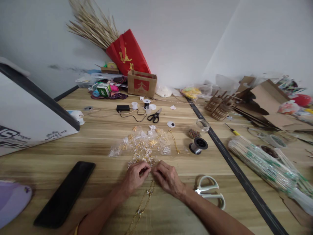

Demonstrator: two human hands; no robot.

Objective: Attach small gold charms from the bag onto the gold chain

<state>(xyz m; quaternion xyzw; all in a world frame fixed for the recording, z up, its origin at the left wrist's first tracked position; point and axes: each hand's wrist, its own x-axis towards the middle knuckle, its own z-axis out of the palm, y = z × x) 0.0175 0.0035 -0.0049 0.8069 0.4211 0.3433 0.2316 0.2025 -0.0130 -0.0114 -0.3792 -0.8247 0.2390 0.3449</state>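
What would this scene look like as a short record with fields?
Left hand: fingertips close together; anything held is too small to tell
Right hand: beside the left, fingers curled
Nearer the viewer: gold chain
Just beyond the hands: small gold and clear beads
Right side: pale-handled scissors, dark spool
Left side: black phone

Illumination moderate, diffuse, cool in tone. Pale grey painted wall (186, 39) dims toward the upper left, with soft shadow left of the red bag with gold lettering (133, 52). Dull sheen noted on the brown wood-grain surface (171, 215), lower centre. Wide-angle distortion stretches the white box with black edging (29, 111). Small gold and clear beads (145, 151) render softly, individual outlines unresolved.
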